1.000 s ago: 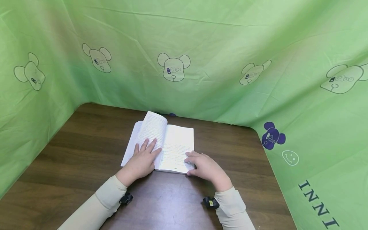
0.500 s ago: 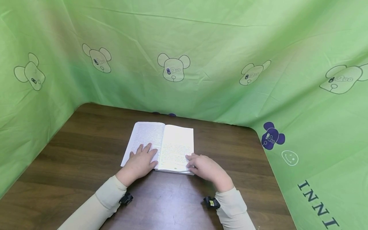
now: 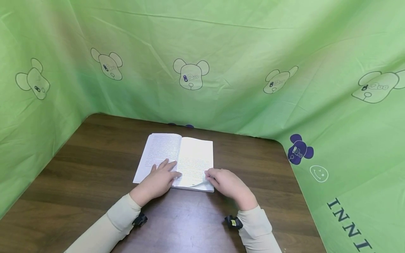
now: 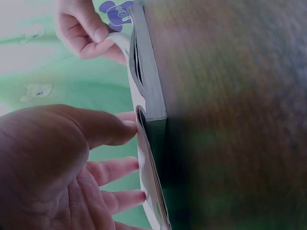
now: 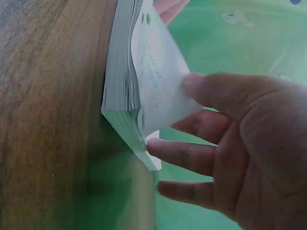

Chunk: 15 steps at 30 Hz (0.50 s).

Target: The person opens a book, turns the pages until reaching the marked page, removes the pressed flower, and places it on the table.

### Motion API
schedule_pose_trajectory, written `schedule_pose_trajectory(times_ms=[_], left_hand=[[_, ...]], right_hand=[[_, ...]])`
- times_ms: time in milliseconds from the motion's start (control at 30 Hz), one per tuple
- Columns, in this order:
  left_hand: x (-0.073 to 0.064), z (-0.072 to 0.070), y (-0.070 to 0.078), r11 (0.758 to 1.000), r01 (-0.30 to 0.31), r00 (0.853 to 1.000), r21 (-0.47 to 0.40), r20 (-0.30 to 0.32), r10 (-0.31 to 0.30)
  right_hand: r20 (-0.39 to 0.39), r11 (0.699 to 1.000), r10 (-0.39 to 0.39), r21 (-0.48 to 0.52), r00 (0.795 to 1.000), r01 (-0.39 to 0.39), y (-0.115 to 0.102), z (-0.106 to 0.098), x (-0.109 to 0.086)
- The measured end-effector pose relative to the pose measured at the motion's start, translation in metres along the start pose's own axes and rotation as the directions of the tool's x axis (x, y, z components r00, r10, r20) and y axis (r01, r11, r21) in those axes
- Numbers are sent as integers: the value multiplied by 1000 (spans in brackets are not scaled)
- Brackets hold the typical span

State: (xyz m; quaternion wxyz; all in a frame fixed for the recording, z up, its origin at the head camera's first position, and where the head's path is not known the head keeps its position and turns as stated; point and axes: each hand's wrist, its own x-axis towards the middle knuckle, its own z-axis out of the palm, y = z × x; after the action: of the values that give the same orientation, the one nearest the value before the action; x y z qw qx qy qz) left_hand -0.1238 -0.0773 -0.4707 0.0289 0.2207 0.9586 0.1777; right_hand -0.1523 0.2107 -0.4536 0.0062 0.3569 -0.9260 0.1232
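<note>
An open book (image 3: 197, 151) with white printed pages lies on the brown wooden table. My left hand (image 3: 156, 181) rests with spread fingers on the left page (image 3: 159, 149), its thumb by the spine. At the lower right corner of the book, my right hand (image 3: 229, 182) pinches the corner of a page between thumb and index finger. In the right wrist view that page (image 5: 163, 81) is bent up from the thick stack of pages (image 5: 120, 62) below. The left wrist view shows the left fingertips (image 4: 129, 165) touching the page surface.
Dark wood table (image 3: 95, 158) extends around the book. A green curtain (image 3: 221, 42) printed with bear heads hangs behind and on both sides. Black wrist cameras (image 3: 233, 222) sit at both cuffs.
A raised page has come down flat on the left side. My left hand has shifted slightly toward the spine. My right fingers have taken the right page's corner and lifted it.
</note>
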Motion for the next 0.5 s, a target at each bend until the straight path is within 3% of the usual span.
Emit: schedule_pose_trajectory(times_ms=[200, 500], left_hand=[[-1, 1, 1, 999, 16, 1000, -37, 5, -15], [0, 3, 3, 998, 32, 999, -54, 5, -31]], right_hand=[[-101, 997, 49, -59, 994, -55, 0, 1, 2], [-225, 993, 28, -108, 974, -53, -3, -3, 4]])
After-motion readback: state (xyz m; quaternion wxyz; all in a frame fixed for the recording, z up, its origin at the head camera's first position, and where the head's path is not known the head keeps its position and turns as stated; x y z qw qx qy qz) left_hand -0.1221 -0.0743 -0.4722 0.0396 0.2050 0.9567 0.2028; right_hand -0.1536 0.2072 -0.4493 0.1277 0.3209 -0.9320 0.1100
